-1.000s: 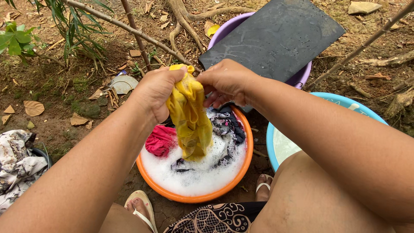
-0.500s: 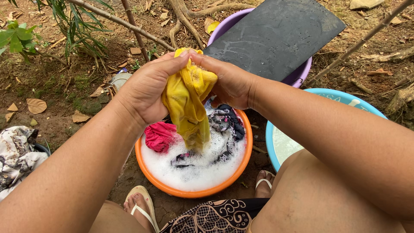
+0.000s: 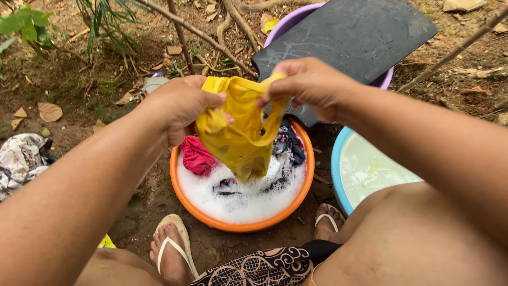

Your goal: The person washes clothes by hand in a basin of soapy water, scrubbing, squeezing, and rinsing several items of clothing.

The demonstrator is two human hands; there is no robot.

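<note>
Both my hands grip a wet yellow cloth [image 3: 241, 135] above an orange basin [image 3: 241, 225] full of white suds. My left hand [image 3: 180, 106] holds the cloth's left edge, and my right hand [image 3: 307, 85] pinches its right edge, so the cloth hangs stretched between them with its tip touching the foam. In the suds lie a pink garment [image 3: 197, 156] at the left and dark patterned clothes [image 3: 288, 151] at the right.
A purple basin [image 3: 383, 80] under a black board [image 3: 349, 37] stands behind. A blue basin [image 3: 338, 175] of cloudy water sits at the right. Patterned laundry [image 3: 18, 161] lies at the left. Branches, roots and dry leaves cover the dirt ground; my sandalled feet rest near the basin.
My hands, pressed together rubbing the bunched yellow cloth, have moved apart and spread it open. The view has tilted slightly downward.
</note>
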